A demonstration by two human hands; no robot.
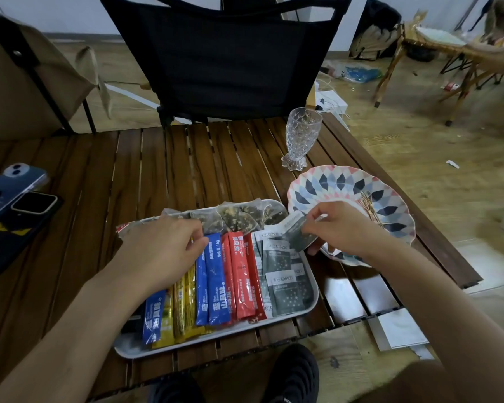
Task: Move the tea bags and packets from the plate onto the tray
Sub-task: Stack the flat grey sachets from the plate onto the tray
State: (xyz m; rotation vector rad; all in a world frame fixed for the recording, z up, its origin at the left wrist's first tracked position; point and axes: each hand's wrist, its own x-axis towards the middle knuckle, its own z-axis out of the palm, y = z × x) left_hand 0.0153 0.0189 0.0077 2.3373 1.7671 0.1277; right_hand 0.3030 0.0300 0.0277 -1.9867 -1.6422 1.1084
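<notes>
Nearly everything is across: the last grey packet (297, 235) hangs just over the tray's (230, 327) far right corner, pinched at its top edge between the thumb and fingertips of the right hand (343, 228), with its lower end dipping toward the other grey packets (285, 295) already overlapped along the tray's right side. That angle suggests it is being lowered onto its own kind, so the sorts stay grouped. Left of the grey ones lie the red sticks (242, 271), then the blue sticks (213, 286), then the gold sticks (184, 303), all side by side running near to far, and the mesh tea bags (239, 216) are lined along the far rim. The left hand (160, 248) rests over the tray's far left part with bent fingers at the top end of a blue stick, probably squaring the row or steadying it; I cannot tell whether it grips the stick or only touches it. The patterned plate (341, 184) sits just right of the tray and shows no packets, only a few thin straw-coloured strands (367, 205). Farther out on the slatted wooden table (128, 170) stand a cut-glass goblet (301, 135) beyond the plate and two phones (12, 184) at the far left, with a black folding chair (224, 53) behind.
</notes>
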